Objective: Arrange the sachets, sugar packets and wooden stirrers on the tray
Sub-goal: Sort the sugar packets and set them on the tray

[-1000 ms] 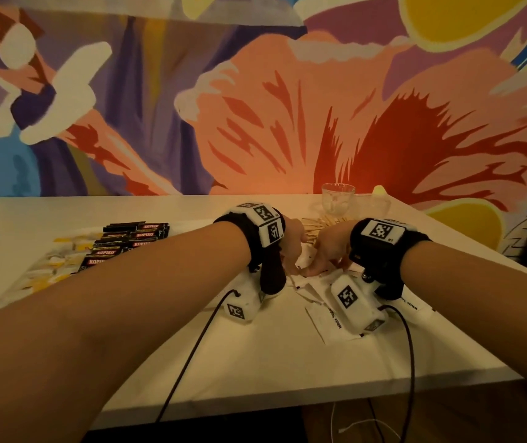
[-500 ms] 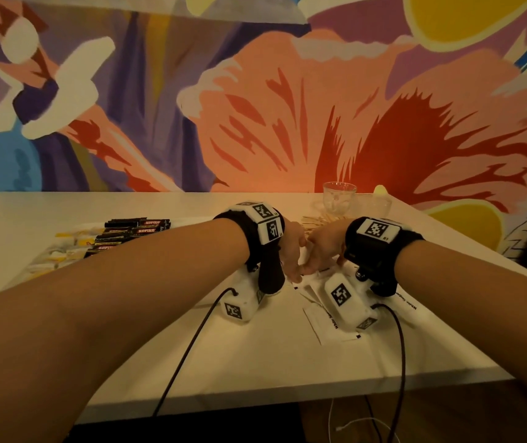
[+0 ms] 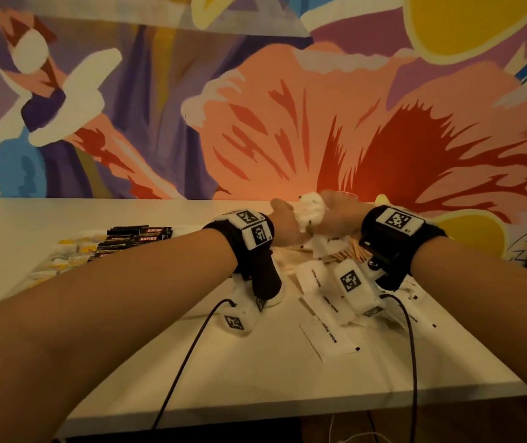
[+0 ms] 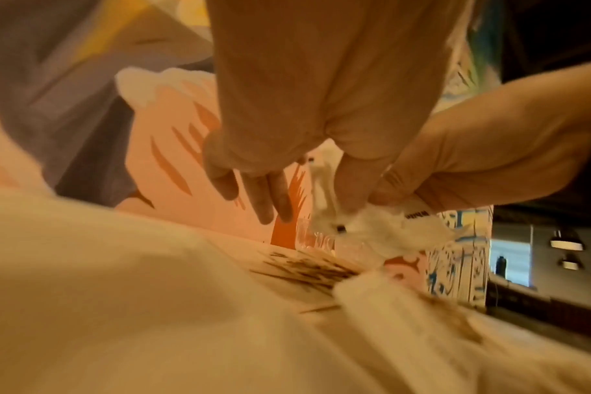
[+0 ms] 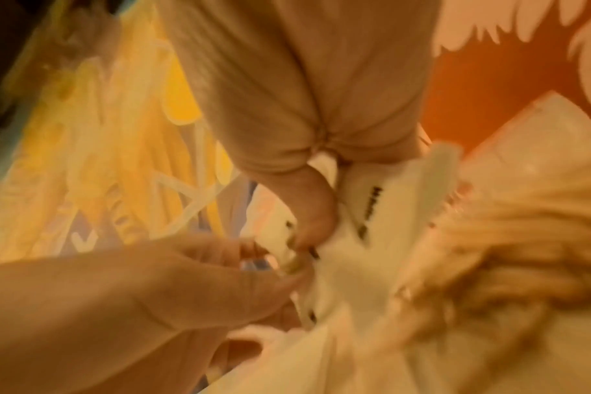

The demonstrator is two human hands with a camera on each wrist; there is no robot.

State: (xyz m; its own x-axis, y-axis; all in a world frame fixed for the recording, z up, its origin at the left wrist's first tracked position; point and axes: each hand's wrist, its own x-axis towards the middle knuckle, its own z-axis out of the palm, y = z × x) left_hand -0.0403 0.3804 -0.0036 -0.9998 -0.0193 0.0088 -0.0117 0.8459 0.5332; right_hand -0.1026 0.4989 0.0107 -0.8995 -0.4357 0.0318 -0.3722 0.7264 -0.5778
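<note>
- Both hands meet above the white table [image 3: 255,372], lifted off it, with a bunch of white sugar packets [image 3: 311,212] between them.
- The left hand [image 3: 287,227] pinches the bunch with thumb and forefinger; its other fingers [image 4: 270,197] stick out loosely.
- The right hand [image 3: 339,219] curls round the same bunch – thumb pressed on a printed packet in the right wrist view.
- More loose white packets [image 3: 329,338] lie on the table beneath the wrists, beside a heap of wooden stirrers [image 3: 348,254].
- Dark Kopiko sachets [image 3: 134,239] sit in rows on the tray [image 3: 41,276] at the left – pale yellow sachets [image 3: 73,254] beside them.
</note>
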